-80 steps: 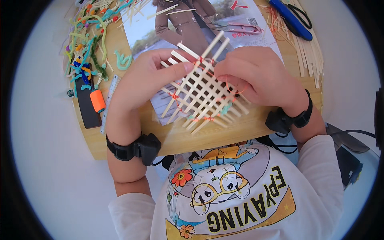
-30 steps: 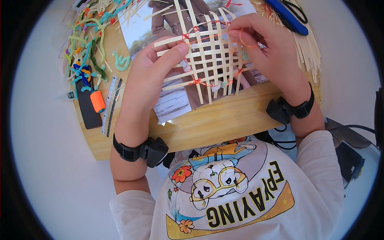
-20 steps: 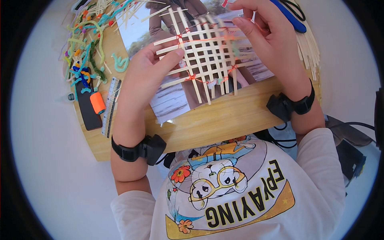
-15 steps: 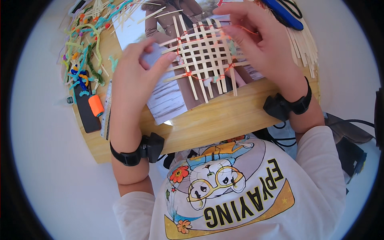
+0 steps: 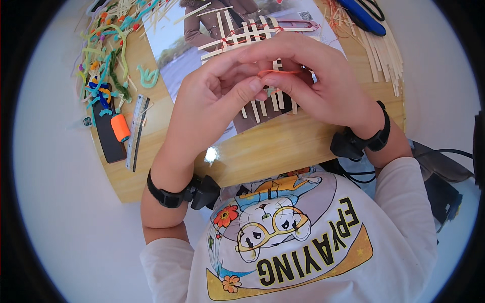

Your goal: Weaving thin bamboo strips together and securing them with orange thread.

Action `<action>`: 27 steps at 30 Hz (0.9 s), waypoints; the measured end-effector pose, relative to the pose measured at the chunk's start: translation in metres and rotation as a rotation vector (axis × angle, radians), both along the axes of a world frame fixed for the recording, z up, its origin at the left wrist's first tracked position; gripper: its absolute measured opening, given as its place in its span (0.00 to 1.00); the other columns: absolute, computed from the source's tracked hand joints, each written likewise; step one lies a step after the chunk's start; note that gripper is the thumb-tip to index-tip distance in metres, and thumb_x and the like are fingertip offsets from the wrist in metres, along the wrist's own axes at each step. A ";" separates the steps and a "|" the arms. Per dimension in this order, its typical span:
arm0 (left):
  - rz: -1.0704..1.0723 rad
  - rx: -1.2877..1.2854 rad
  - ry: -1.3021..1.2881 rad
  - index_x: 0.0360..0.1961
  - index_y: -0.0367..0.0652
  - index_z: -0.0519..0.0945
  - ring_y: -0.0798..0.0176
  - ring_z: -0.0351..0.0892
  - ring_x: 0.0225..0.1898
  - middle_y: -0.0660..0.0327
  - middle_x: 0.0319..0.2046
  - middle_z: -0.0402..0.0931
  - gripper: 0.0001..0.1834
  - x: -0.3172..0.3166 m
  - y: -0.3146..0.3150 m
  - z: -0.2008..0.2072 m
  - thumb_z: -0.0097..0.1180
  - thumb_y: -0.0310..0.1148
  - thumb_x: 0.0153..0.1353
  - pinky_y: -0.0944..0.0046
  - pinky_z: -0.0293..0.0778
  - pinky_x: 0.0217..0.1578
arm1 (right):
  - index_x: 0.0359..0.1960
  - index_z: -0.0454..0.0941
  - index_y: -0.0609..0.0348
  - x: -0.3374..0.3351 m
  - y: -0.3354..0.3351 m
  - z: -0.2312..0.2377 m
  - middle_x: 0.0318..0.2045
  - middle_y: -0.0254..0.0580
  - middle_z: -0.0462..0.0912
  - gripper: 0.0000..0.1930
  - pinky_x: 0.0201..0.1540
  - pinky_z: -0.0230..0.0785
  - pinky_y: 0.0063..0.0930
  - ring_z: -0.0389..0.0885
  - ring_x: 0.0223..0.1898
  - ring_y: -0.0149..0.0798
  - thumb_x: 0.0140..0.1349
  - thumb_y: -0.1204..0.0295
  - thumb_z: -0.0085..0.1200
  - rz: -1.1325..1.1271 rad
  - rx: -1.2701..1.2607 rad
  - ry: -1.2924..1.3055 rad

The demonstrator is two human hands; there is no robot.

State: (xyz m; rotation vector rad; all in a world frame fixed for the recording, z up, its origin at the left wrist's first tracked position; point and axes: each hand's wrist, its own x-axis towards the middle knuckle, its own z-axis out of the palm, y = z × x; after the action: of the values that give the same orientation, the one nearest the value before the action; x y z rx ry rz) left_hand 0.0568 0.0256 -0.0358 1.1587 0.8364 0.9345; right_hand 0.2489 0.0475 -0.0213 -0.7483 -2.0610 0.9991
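Observation:
My left hand (image 5: 209,101) and my right hand (image 5: 323,73) are brought together over a woven lattice of pale flat wooden sticks (image 5: 246,33). Between the fingertips of both hands is a thin orange thread (image 5: 285,72), pinched and partly hidden by the fingers. The lattice lies on a printed photo sheet (image 5: 177,65). Red-orange thread ties show at its far crossings, while its middle is covered by my hands. Stick ends poke out below my fingers on the near side.
At left lie tangled coloured pipe cleaners (image 5: 121,65), a turquoise piece (image 5: 147,77), an orange thread spool (image 5: 120,128), a clear ruler (image 5: 135,134) and a dark flat slab (image 5: 108,139). Far right hold a blue-handled tool (image 5: 366,20) and loose sticks (image 5: 379,58). A pink oblong object (image 5: 309,23) sits behind.
Both hands came together over the lattice, from its two sides, and now pinch the orange thread. The lattice shifted slightly away. The left forearm moved right, uncovering the ruler.

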 end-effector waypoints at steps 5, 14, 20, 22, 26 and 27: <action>0.012 -0.044 0.119 0.45 0.33 0.78 0.71 0.77 0.35 0.59 0.36 0.80 0.14 -0.002 0.002 0.000 0.58 0.30 0.61 0.71 0.74 0.39 | 0.49 0.76 0.56 0.002 0.000 -0.004 0.29 0.28 0.75 0.15 0.23 0.54 0.12 0.64 0.22 0.17 0.60 0.82 0.51 -0.033 -0.109 0.043; 0.132 0.015 0.142 0.38 0.34 0.81 0.76 0.75 0.30 0.64 0.29 0.79 0.10 -0.018 0.014 -0.003 0.59 0.30 0.60 0.76 0.72 0.35 | 0.41 0.79 0.57 0.006 0.010 -0.009 0.26 0.33 0.79 0.08 0.28 0.67 0.16 0.75 0.25 0.23 0.60 0.76 0.53 -0.183 -0.143 0.063; 0.218 0.077 0.247 0.38 0.35 0.81 0.76 0.74 0.30 0.65 0.28 0.78 0.10 -0.021 0.015 0.000 0.60 0.31 0.59 0.76 0.71 0.34 | 0.40 0.79 0.58 0.008 0.014 -0.009 0.28 0.34 0.81 0.08 0.30 0.70 0.17 0.77 0.27 0.22 0.61 0.77 0.52 -0.239 -0.091 0.011; 0.255 0.089 0.351 0.37 0.35 0.81 0.76 0.73 0.29 0.66 0.27 0.78 0.10 -0.023 0.017 0.001 0.61 0.32 0.59 0.77 0.69 0.32 | 0.40 0.80 0.58 0.010 0.015 -0.004 0.31 0.37 0.81 0.07 0.31 0.71 0.19 0.78 0.28 0.25 0.60 0.76 0.52 -0.260 -0.165 0.064; 0.288 0.121 0.383 0.36 0.36 0.82 0.77 0.72 0.28 0.68 0.26 0.77 0.10 -0.029 0.019 0.002 0.62 0.32 0.58 0.77 0.67 0.31 | 0.42 0.76 0.63 0.010 0.016 0.022 0.31 0.36 0.79 0.08 0.32 0.68 0.17 0.75 0.30 0.24 0.62 0.78 0.50 -0.306 -0.264 -0.076; 0.300 0.141 0.444 0.36 0.37 0.82 0.77 0.71 0.28 0.68 0.26 0.76 0.10 -0.032 0.020 0.003 0.62 0.33 0.58 0.77 0.66 0.31 | 0.41 0.77 0.63 0.012 0.019 0.017 0.31 0.35 0.79 0.07 0.33 0.68 0.16 0.75 0.31 0.23 0.63 0.79 0.49 -0.308 -0.284 -0.033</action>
State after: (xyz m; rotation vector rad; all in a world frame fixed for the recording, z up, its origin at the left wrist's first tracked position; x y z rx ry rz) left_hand 0.0251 0.0452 -0.0326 1.4155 1.3475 1.0058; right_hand 0.2610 0.0663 -0.0043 -1.1946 -1.7782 1.1157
